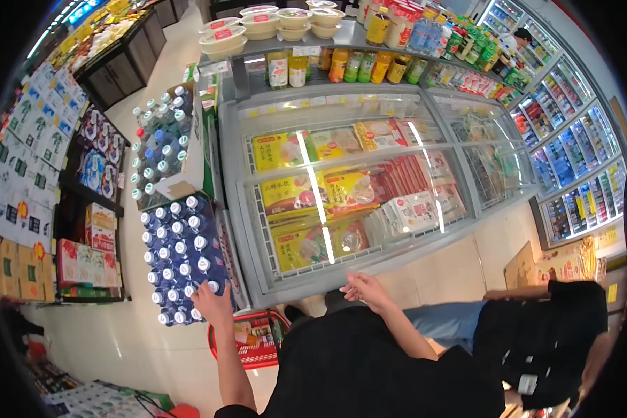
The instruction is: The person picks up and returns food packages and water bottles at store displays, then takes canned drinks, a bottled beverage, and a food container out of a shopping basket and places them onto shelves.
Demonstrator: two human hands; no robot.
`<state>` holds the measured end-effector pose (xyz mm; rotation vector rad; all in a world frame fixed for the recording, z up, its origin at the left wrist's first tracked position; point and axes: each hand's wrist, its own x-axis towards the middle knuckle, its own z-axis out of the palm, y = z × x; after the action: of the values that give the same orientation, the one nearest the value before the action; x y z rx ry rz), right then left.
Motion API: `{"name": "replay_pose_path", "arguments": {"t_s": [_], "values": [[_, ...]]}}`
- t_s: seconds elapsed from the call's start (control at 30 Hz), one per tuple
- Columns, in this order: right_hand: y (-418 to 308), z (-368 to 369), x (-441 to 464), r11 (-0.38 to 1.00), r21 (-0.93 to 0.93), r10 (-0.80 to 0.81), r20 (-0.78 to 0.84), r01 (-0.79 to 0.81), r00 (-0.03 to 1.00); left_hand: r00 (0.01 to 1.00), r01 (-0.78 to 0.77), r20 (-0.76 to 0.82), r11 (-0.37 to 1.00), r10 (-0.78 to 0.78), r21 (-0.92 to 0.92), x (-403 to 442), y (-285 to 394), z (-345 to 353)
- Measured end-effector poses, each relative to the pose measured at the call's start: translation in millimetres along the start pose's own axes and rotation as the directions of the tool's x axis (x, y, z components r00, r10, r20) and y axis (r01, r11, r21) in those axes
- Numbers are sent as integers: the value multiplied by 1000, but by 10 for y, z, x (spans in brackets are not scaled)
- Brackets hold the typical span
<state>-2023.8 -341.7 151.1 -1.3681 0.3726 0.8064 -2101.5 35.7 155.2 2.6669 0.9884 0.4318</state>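
My left hand (pixel 214 305) is at the near right corner of a block of dark blue bottles with white caps. Its fingers are closed around the top of one bottle (pixel 214 286), whose cap shows between them. My right hand (pixel 369 290) hovers by the near edge of the glass-topped freezer (pixel 341 268), fingers loosely bent and apart, holding nothing. Beneath the glass lie yellow frozen-food bags (pixel 294 195) and white and red packs (pixel 412 211). A red shopping basket (pixel 247 361) with some packaged goods in it is below my left hand.
A carton of clear bottles (pixel 177 182) stands behind the blue ones. Lidded bowls (pixel 224 43) and drinks (pixel 338 66) line the shelf over the freezer. Close on my right is a person in a black top (pixel 550 327). Drink fridges (pixel 571 153) stand at the far right.
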Motion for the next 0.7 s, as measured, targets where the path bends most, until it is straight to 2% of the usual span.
{"name": "replay_pose_path", "arguments": {"t_s": [0.17,0.23,0.37,0.43,0.57,0.63,0.7], "values": [[-291,-384,362,999,29,-20,68,18,997,995,84,-51,994,-80,76,-30,102,44],[-481,-514,496,1000,16,-16,49,15,999,999,39,-34,998,-38,57,-47,95,52],[-894,-733,865,999,-25,-47,78,49,996,997,75,-39,991,-71,113,-23,101,98],[-1169,-730,1043,998,-54,-41,81,46,996,999,16,-38,995,-12,100,-34,99,83],[-1937,-473,1551,942,-190,-240,199,278,950,997,76,-33,988,-72,138,-11,191,70],[-2502,-164,1774,865,-227,-389,261,448,883,995,84,-63,989,-77,119,19,194,103],[-3053,217,2054,787,-259,-494,278,560,824,977,161,-151,986,-154,37,30,141,183]]}}
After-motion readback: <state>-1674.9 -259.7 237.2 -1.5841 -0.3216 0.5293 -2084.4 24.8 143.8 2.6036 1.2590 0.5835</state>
